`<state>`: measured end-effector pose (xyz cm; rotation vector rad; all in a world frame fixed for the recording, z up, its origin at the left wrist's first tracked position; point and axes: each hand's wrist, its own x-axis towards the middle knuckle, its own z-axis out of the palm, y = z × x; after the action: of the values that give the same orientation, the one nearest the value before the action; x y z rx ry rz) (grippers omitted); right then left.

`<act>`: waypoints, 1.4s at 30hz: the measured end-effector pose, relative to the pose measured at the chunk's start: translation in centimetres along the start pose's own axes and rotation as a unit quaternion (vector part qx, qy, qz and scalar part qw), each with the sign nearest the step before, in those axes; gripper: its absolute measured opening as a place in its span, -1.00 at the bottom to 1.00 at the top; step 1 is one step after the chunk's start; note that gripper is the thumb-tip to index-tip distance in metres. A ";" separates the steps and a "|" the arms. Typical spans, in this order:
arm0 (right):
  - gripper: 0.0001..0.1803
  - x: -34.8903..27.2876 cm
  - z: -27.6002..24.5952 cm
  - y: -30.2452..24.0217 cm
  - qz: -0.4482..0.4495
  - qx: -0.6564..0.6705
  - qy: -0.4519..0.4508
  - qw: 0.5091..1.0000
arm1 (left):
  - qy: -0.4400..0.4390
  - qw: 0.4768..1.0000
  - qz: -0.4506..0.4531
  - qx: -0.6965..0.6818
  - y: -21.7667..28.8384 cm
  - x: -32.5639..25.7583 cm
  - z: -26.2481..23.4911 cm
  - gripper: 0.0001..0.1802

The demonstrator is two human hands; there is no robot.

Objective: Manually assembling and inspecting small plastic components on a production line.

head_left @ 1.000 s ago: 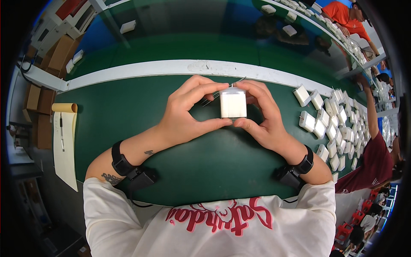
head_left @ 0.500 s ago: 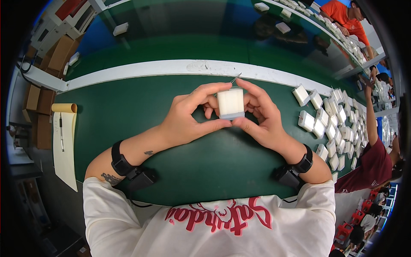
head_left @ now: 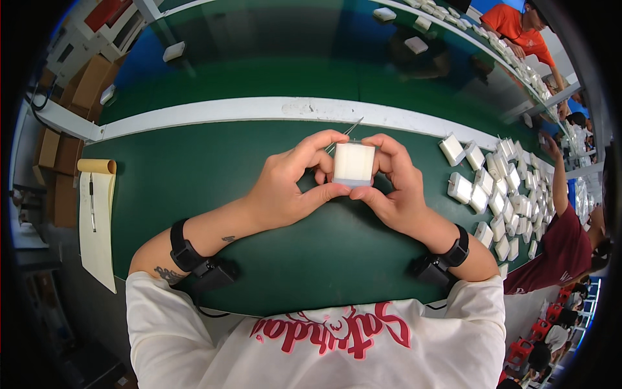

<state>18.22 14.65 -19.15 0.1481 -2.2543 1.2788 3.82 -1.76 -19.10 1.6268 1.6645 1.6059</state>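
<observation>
Between both hands, above the green table, stands a small white block-shaped case with a grey lower band and a clear top edge. My left hand is closed on its left side, thumb at the lower edge and index finger at the upper corner. On the opposite side my right hand grips it the same way, with its thumb tip close to the left thumb. A thin metal pointed tool, like tweezers, sticks up behind the case by the left index finger; which fingers keep it there is hidden.
Many similar white cases lie clustered at the right. Beyond a white rail, a dark green belt carries several more. A notepad with a pen lies at left. A co-worker's maroon sleeve borders the right side.
The case tilts slightly and sits a little lower and to the right; more of the thin tool shows. Cases on the far belt have shifted left.
</observation>
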 end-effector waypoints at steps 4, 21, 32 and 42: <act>-0.32 1.1 0.5 0.7 0.058 -0.011 0.022 0.998 | 0.042 0.995 -0.074 -0.060 -0.9 -0.3 0.6 -0.26; -0.12 25.1 -10.1 20.3 0.342 -0.489 0.021 0.802 | 0.034 0.996 -0.073 -0.038 -1.1 -0.1 -0.1 -0.56; -0.14 27.6 -10.4 23.9 0.375 -0.492 0.000 0.786 | 0.016 0.995 -0.092 -0.033 -0.8 0.1 0.1 -0.66; -0.33 18.3 -9.8 16.9 0.200 -0.528 -0.026 0.825 | 0.005 0.996 -0.083 -0.019 -1.1 0.1 0.1 -0.73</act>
<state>0.72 34.94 -18.86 -0.7294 -2.7777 0.0054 3.31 -1.36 -20.04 1.4246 1.7137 1.5568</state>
